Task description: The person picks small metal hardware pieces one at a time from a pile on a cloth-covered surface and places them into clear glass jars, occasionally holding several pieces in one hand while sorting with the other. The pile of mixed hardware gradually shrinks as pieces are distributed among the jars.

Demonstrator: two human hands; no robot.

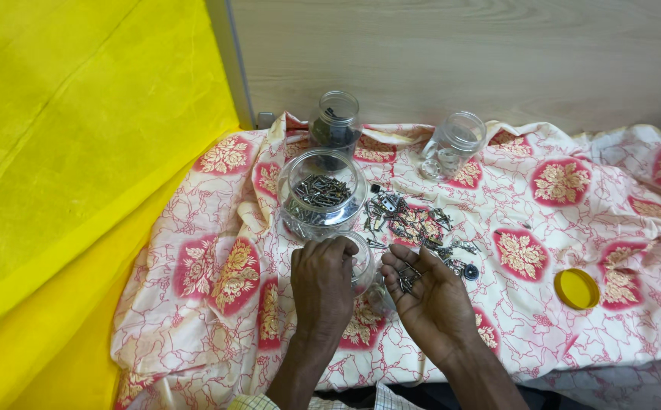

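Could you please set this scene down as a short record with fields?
Surface: floral cloth, cream and red
Left hand: grips a small clear jar
Right hand: palm up, cupping dark screws
Large jar: open, holds screws
Far jars: dark-filled jar; tilted clear jar, nearly empty
Loose hardware: mixed metal parts heaped on the cloth
Yellow lid: lying apart, to the right

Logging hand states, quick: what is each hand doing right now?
Left hand: closed around a small clear jar.
Right hand: open, palm up, cupping small screws.
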